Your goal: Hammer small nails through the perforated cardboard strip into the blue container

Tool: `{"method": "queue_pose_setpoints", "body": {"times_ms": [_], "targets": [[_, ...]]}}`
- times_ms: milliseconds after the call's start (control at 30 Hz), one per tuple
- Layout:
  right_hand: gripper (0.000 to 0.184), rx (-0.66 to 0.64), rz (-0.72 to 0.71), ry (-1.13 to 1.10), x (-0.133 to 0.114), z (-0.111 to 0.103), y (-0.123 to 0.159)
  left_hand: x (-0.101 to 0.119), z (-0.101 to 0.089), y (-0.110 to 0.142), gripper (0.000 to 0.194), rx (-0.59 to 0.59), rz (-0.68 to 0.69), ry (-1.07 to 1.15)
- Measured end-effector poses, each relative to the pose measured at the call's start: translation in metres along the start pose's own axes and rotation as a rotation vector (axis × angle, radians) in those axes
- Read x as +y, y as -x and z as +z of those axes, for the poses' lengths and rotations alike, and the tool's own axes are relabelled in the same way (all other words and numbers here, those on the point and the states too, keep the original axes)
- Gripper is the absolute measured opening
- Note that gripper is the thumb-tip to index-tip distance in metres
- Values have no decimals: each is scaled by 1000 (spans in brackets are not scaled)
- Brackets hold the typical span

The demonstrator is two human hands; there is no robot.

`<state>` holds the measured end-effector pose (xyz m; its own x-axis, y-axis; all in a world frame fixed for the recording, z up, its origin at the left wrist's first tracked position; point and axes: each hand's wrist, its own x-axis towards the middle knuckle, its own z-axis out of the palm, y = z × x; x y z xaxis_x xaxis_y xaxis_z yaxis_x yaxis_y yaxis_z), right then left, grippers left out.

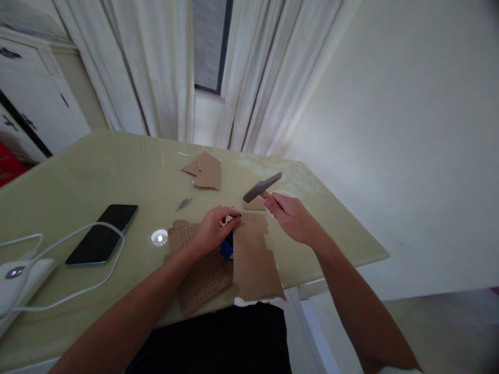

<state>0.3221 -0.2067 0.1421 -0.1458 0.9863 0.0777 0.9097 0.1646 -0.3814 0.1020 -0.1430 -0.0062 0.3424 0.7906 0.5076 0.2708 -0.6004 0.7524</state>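
Note:
My right hand (pixel 293 218) is wrapped round the wooden handle of a hammer (pixel 262 188), its dark metal head raised over the table. Thumb and forefinger of my left hand (pixel 215 228) are pinched together at the upper left of a brown cardboard piece (pixel 256 259); what they hold is too small to make out. Rows of small holes run along that cardboard's top. Beneath my left forearm lies another cardboard sheet (pixel 206 283) full of punched holes. A blue object (pixel 226 248) shows partly between the two pieces. Several nails (pixel 184 203) lie in a small pile beyond my left hand.
Torn cardboard scraps (pixel 208 174) lie farther back on the pale green table (pixel 136 171). To the left are a black phone (pixel 103 234), a white cable (pixel 111 278) looping over it, a white power strip (pixel 27 285) and a small round shiny white object (pixel 159 237).

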Motion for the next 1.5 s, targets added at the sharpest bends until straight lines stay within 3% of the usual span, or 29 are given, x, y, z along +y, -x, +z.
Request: {"method": "queue_pose_setpoints", "body": {"times_ms": [133, 333, 533, 733, 900, 1100, 1200, 1300, 1500], "targets": [[44, -119, -3, 62, 1, 8, -1, 0, 1, 0, 15, -10, 7, 11], [43, -36, 33, 102, -4, 5, 0, -2, 1, 1, 14, -1, 18, 23], [43, -173, 31, 183, -8, 13, 1, -1, -1, 0, 14, -35, 12, 6], [43, -78, 47, 158, -7, 10, 2, -4, -1, 0, 15, -38, -10, 23], [44, -179, 26, 219, -3, 17, 3, -1, -2, 0, 14, -46, -4, 68], [44, -85, 27, 184, -5, 13, 6, -1, -4, -2, 16, -52, 5, 106], [45, -155, 26, 193, -2, 19, 5, -3, -5, -3, 15, -74, 2, 95], [45, -213, 21, 203, 1, 23, 5, -7, -4, -2, 24, -79, -2, 90], [48, -131, 37, 202, 3, 29, 5, -10, -4, 0, 40, -103, -44, 68]]}}
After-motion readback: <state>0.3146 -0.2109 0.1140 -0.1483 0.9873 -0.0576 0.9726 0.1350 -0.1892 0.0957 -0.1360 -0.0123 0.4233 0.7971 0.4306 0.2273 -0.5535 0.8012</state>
